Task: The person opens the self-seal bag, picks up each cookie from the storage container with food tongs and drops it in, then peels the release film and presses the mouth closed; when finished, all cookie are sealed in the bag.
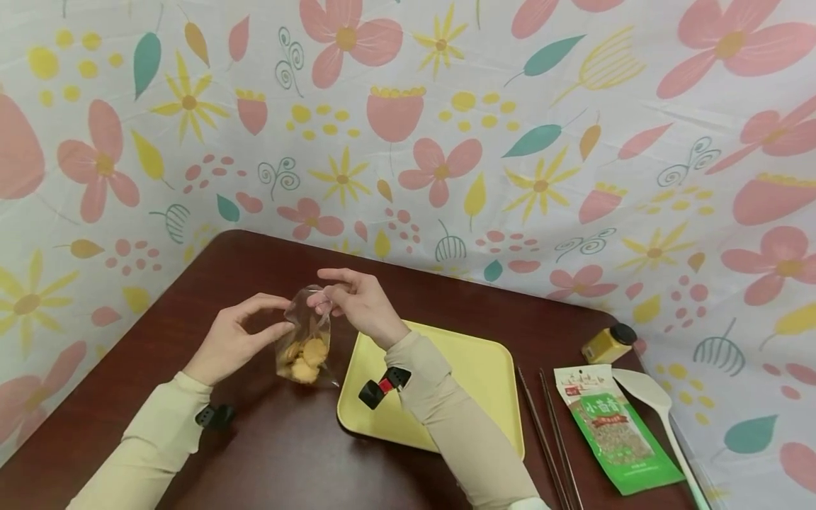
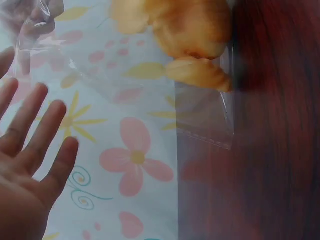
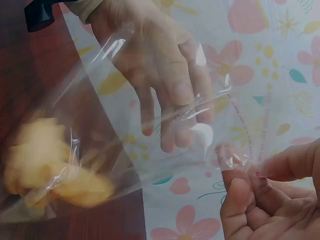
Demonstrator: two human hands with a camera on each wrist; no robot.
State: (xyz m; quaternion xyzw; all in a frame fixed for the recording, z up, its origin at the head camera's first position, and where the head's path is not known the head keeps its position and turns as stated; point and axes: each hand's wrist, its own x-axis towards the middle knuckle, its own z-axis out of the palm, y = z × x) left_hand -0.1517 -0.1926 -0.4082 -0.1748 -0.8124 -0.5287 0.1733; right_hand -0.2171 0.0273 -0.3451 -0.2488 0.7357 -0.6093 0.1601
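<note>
Things on the dark table (image 1: pixel 268 453), counted: one clear plastic bag (image 1: pixel 307 333) of round yellow snacks, one yellow tray (image 1: pixel 474 368), two dark chopsticks (image 1: pixel 551 439), one green seasoning packet (image 1: pixel 615 432), one pale spatula (image 1: pixel 663 425) and one small yellow jar (image 1: pixel 608 343) with a black lid. The snacks inside the bag blur together, so their number cannot be told.

The bag hangs between the two hands at the centre of the head view, just left of the tray, its filled bottom low over the table and its open top up at the fingers. The snacks sit bunched in the bottom part; the upper part is see-through film.

The right hand (image 1: pixel 360 301) is above and to the right of the bag and pinches the top edge of the film between thumb and fingertips; in the right wrist view those fingertips (image 3: pixel 235 172) close on the crinkled rim at lower right of the frame.

The left hand (image 1: pixel 232 336) is at the bag's left side. In the head view its thumb and forefinger curve toward the film near the top. In the left wrist view its fingers (image 2: pixel 37 125) are spread and fairly straight at lower left, the bag up and to the right of them. Whether it grips the film or only touches it cannot be told.

The packet, chopsticks, spatula and jar lie at lower right, well apart from both hands.
</note>
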